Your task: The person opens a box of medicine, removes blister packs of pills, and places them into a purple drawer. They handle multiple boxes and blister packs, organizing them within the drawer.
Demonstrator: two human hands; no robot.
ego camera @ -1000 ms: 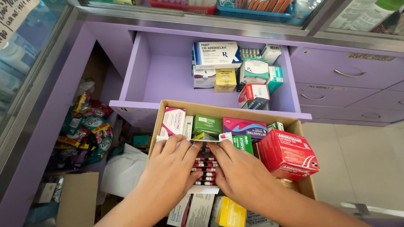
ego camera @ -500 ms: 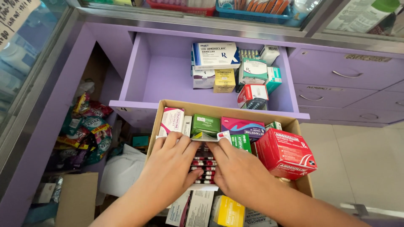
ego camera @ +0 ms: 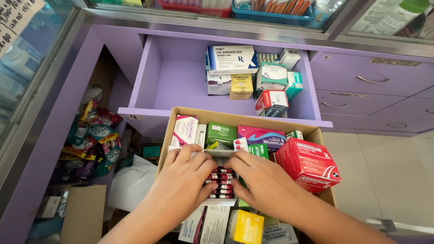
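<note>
Both my hands rest inside a brown cardboard box [ego camera: 190, 113] full of medicine packs. My left hand [ego camera: 181, 178] and my right hand [ego camera: 260, 178] together grip a stack of blister strips [ego camera: 220, 183] with red, white and dark capsules, one hand on each side. Behind the strips stand a pink-and-white pack [ego camera: 185, 130], a green pack [ego camera: 221, 132] and a magenta pack [ego camera: 261, 135]. A red carton [ego camera: 309, 163] leans at the box's right. A yellow pack [ego camera: 246, 226] lies near my wrists.
An open purple drawer [ego camera: 174, 83] behind the box holds several medicine cartons [ego camera: 231, 58] at its right side. Closed purple drawers [ego camera: 370, 79] stand to the right. Snack packets [ego camera: 92, 140] and a small cardboard box [ego camera: 83, 214] fill the shelf space at left.
Both hands have closed in slightly on the blister strips and shifted them a little; the box and drawer have not moved.
</note>
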